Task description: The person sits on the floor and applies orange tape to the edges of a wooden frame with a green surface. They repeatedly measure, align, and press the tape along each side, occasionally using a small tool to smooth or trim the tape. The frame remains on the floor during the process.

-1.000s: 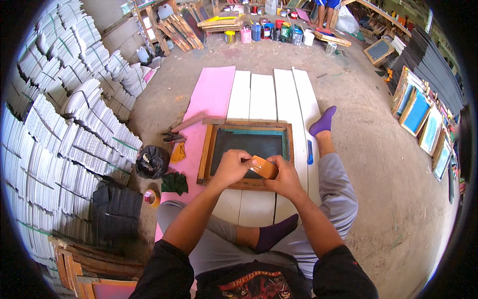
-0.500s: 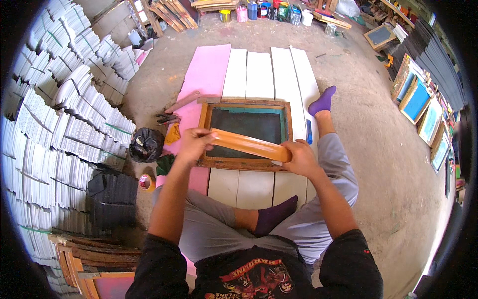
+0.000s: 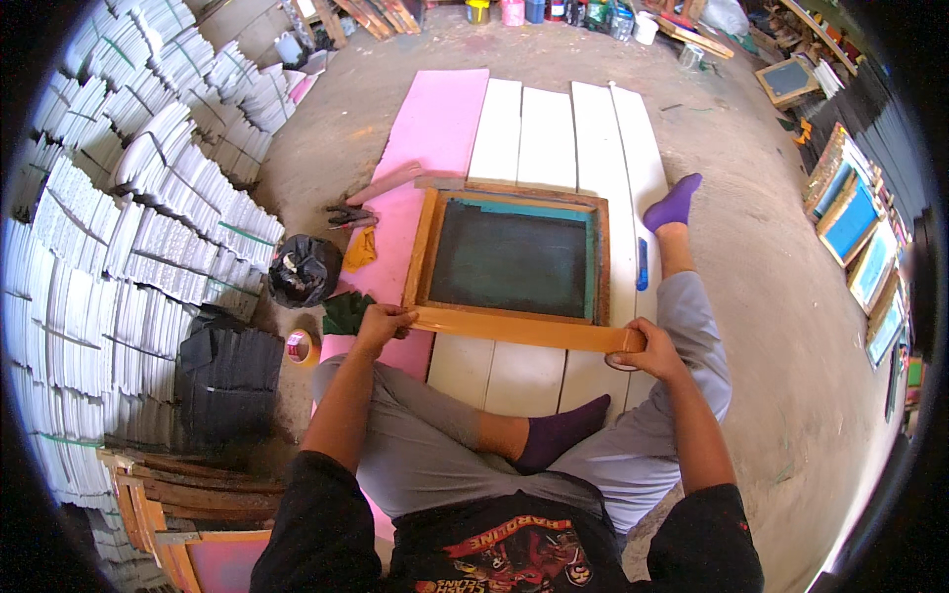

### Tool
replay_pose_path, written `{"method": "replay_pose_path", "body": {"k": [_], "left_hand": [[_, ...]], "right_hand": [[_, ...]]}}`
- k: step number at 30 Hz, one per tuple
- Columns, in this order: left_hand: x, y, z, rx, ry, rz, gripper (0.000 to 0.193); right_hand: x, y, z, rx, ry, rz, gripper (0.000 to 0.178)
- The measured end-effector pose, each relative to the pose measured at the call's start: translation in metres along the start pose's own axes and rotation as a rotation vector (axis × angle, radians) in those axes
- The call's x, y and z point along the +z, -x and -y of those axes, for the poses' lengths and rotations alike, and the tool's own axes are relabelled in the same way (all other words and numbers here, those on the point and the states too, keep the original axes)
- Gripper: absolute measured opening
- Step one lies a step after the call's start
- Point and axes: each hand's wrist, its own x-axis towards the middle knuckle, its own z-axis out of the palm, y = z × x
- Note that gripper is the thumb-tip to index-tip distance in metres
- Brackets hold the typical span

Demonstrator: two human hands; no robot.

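Observation:
A strip of brown packing tape is stretched between my hands along the near edge of a wooden screen-printing frame. My left hand pinches the strip's free end by the frame's near left corner. In my right hand is the tape roll, just beyond the near right corner. The strip covers most of the frame's near wooden bar; whether it is stuck down I cannot tell. Inside the frame lies a dark mesh with a teal border.
Under the frame lie white boards and a pink board. At left are an orange cloth, a black bag, another tape roll and tall white stacks. A blue cutter lies right of the frame, near my foot.
The tape has come down from across the mesh to the frame's near edge, pulled out longer. My hands have moved apart and nearer to me. The view has shifted slightly.

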Motion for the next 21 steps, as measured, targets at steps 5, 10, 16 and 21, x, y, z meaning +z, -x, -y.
{"method": "replay_pose_path", "body": {"k": [5, 10, 16, 21], "left_hand": [[0.007, -0.015, 0.021, -0.033, -0.051, 0.015, 0.032], [0.019, -0.011, 0.012, -0.020, -0.155, -0.017, 0.028], [0.024, -0.016, 0.010, -0.019, -0.186, -0.021, 0.025], [0.025, -0.017, 0.016, -0.038, -0.118, -0.005, 0.024]], "right_hand": [[0.005, 0.006, 0.009, -0.048, 0.171, -0.012, 0.060], [0.004, 0.010, 0.014, -0.064, 0.268, -0.077, 0.058], [0.005, 0.006, 0.003, -0.183, 0.346, -0.110, 0.054], [0.008, 0.001, -0.004, -0.262, 0.507, -0.058, 0.048]]}}
